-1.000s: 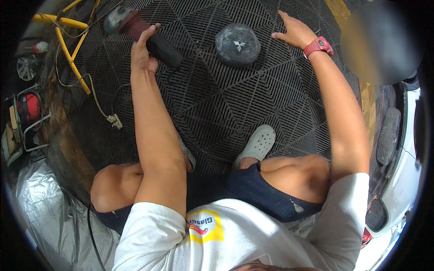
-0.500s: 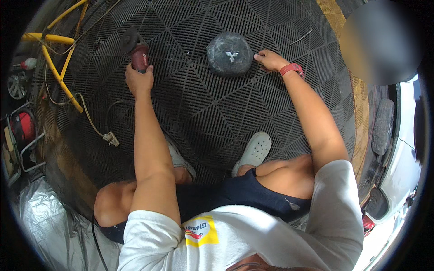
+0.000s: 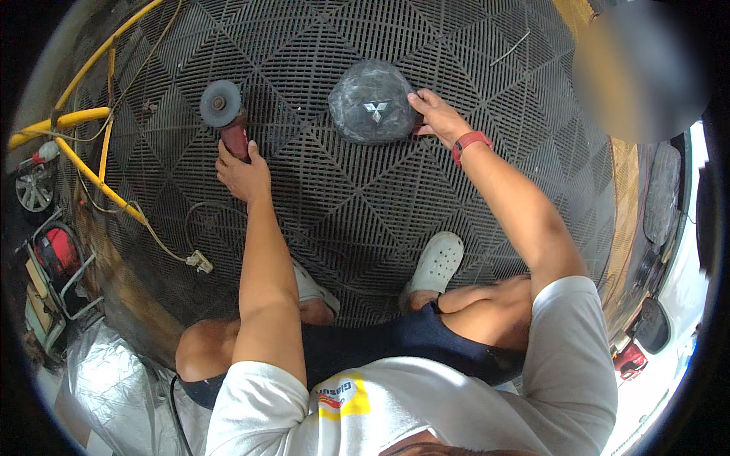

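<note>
My left hand (image 3: 245, 173) is wrapped round the dark red body of an angle grinder (image 3: 236, 140). The grinder's round grey disc faces up, over the floor. Right of it, in the upper middle, is a dark, scuffed steering wheel airbag cover (image 3: 365, 87) with a silver emblem, its rounded face up. My right hand (image 3: 441, 120) pinches the cover's right edge, thumb on top and fingers partly hidden beneath. A red watch (image 3: 471, 144) is on my right wrist.
Dark ribbed mats (image 3: 319, 197) cover the floor. A yellow tubular frame (image 3: 84, 118) stands at upper left, with a pale cable and a plug (image 3: 199, 262) near it. Silver sheeting (image 3: 114, 380) lies at lower left. A white car panel (image 3: 684, 281) borders the right.
My right hand has moved left onto the cover's edge and now grips it. The grinder has turned so its disc shows face up. The whole view has shifted slightly.
</note>
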Motion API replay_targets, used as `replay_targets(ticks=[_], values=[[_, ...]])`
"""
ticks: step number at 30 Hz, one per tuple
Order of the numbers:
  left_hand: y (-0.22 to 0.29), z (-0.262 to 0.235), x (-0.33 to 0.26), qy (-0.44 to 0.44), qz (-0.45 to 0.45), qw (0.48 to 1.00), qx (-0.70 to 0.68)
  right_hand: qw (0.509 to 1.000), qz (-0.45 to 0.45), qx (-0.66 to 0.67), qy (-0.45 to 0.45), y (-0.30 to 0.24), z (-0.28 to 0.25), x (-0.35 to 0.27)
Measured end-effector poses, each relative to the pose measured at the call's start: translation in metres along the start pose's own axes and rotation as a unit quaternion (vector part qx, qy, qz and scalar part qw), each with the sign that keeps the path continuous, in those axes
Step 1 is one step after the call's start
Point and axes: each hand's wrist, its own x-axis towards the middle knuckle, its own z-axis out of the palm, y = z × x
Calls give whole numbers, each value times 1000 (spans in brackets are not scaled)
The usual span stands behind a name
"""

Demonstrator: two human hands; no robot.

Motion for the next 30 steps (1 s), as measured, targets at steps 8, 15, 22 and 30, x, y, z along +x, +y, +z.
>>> replay_targets(ticks=[8, 15, 22, 30], values=[[16, -9, -2, 3, -110, 989, -96, 995, -37, 94, 6, -17, 23, -8], [21, -24, -30, 117, -30, 992, -35, 991, -100, 19, 88, -32, 40, -27], [85, -134, -116, -153, 59, 981, -106, 954, -152, -70, 249, -53, 11, -121], [133, -322, -152, -300, 266, 916, -23, 886, -68, 287, 358, -123, -28, -379]])
